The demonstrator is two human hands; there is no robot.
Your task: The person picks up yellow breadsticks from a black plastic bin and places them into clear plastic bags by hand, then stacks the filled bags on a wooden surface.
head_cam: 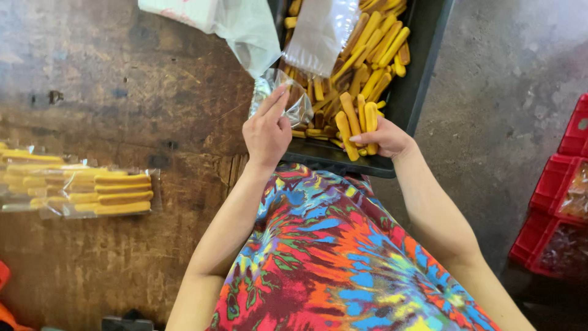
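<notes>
Worn dark wooden table (122,92), scuffed and stained. At 9 o'clock: filled clear packets (79,187) of yellow sticks, lying flat, overlapping. At 12 o'clock: black tray (422,67), approx. half over the table edge. Toward 11: white plastic bag (226,21), prob. resting on the wood.

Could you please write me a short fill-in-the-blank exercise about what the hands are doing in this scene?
1. The right hand grips a bunch of ____-coloured sticks.
2. The left hand pinches a clear plastic ____.
3. The loose sticks lie in a ____ tray.
4. Filled packets rest on the wooden ____.

Missing words: yellow; bag; black; table
</notes>
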